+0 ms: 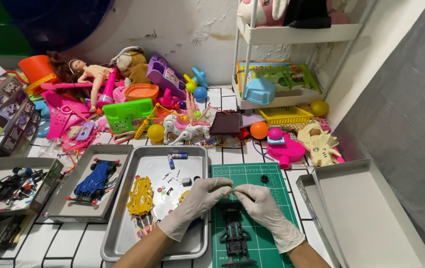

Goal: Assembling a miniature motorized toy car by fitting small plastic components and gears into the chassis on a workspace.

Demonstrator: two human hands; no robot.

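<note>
Right now both gloved hands meet over the green cutting mat (272,173), fingertips pinched together on something too small to make out. The left hand (197,198) comes in from the tray side of the mat, its fingers closed on that tiny piece; the right hand (262,208) pinches in from the other side, thumb and forefinger pressed together against the left fingertips. Just below them, on the near half of the mat, lies the black car chassis (235,235), bare and flat, pointing away from the person.

My read: this is a small-part fitting step, with the piece being readied above the chassis. The next move calls for a steady lowering onto the frame and fine alignment, as a piece this size could easily slip away.

Left of the mat sits a metal tray (123,243) carrying a yellow car body shell (140,196) and scattered little parts. Further left of the mat, a grey box lid (61,208) holds a blue toy racing car (93,181). On the mat's far edge rests a small black wheel-like ring (264,178). To the right of the mat stands an open white box (366,208). Beyond the mat, a heap of bright toys: a pink toy pan (284,149), an orange ball (259,130), a doll (91,74), and a white shelf rack (272,64) against the wall.
</note>
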